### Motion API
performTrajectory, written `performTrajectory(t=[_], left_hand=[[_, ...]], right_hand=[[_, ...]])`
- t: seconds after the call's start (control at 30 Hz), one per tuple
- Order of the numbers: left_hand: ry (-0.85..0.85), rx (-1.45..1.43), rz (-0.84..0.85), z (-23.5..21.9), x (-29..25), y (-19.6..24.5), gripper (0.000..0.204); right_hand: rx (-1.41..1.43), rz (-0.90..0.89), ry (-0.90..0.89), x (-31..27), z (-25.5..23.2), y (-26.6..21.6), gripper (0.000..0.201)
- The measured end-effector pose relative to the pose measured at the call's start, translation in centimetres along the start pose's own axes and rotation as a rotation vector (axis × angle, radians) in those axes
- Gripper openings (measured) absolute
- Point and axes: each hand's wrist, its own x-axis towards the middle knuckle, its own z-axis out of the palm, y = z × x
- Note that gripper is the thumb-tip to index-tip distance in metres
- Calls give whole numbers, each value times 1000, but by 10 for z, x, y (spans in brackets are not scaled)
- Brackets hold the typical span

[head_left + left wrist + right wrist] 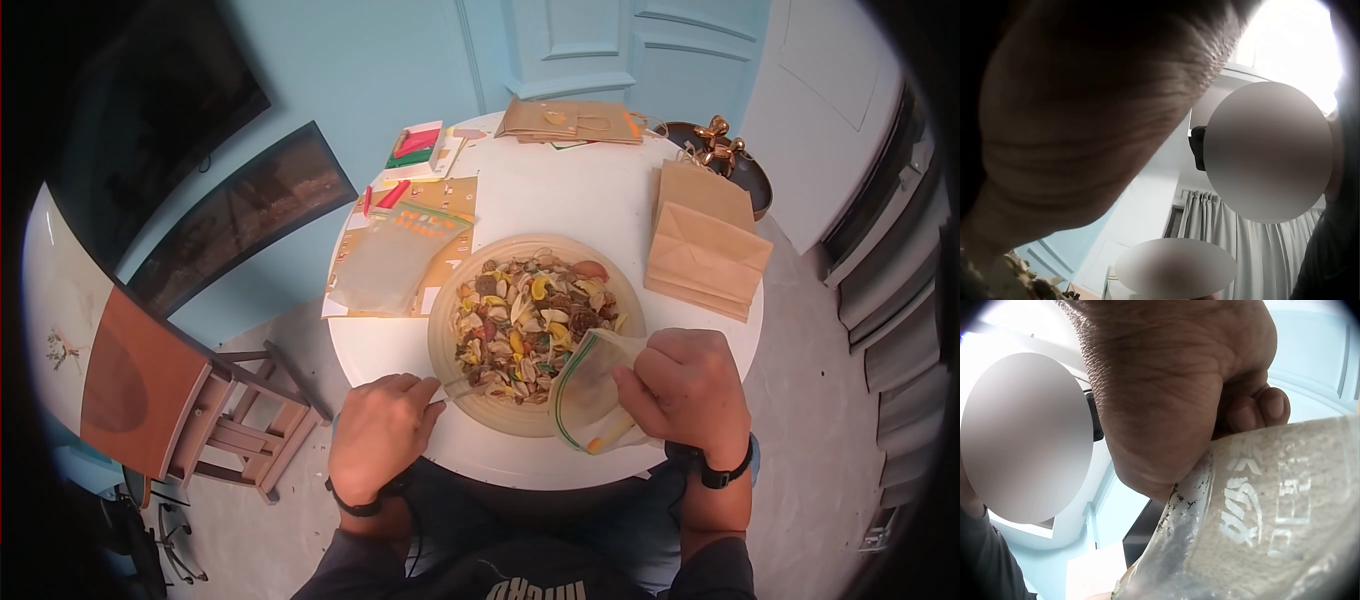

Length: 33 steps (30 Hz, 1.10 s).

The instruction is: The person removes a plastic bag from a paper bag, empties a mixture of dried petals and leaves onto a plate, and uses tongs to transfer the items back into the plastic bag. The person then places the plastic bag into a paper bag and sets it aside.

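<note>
A large round beige plate [445, 345] in front of me is heaped with potpourri [530, 320]: dried petals, cones and yellow pieces. My left hand [385, 430] pinches a thin greyish utensil [458, 388] at the plate's left rim, its far end reaching the potpourri; I cannot tell its exact kind. With curled fingers, my right hand [690, 385] grips a clear zip bag [590, 390] by its side, over the plate's right edge. The bag's green-edged mouth gapes toward the plate, and a few yellow bits show inside. White print marks the bag [1241, 512] in the right wrist view.
Flat zip bags [385, 265] lie on printed sheets at the table's left, near red and green items in a white box [415, 150]. Brown paper bags [705, 240] stand at the right; more [570, 120] lie at the back. A wooden stool [245, 425] is left of the table.
</note>
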Motion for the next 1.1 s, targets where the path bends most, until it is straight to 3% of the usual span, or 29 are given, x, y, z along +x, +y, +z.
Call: performTrajectory(t=[0.33, 0.43, 0.6, 0.7, 0.73, 0.87, 1.1], left_hand=[[182, -178, 4, -4, 8, 14, 30], [249, -306, 147, 4, 16, 33, 28], [156, -373, 237, 10, 22, 48, 44], [256, -278, 145, 12, 20, 29, 42], [205, -262, 17, 6, 20, 28, 39], [186, -79, -133, 14, 22, 4, 36], [133, -177, -234, 23, 31, -5, 33]], right_hand=[[19, 1, 18, -2, -1, 1, 38], [21, 15, 18, -2, 1, 0, 38], [-15, 17, 8, -3, -5, 3, 38], [-9, 22, 14, -5, -7, 3, 37], [-6, 23, 14, -5, -7, 3, 37], [-8, 17, 17, -5, -6, 2, 38], [-6, 17, 5, -4, -2, 1, 38]])
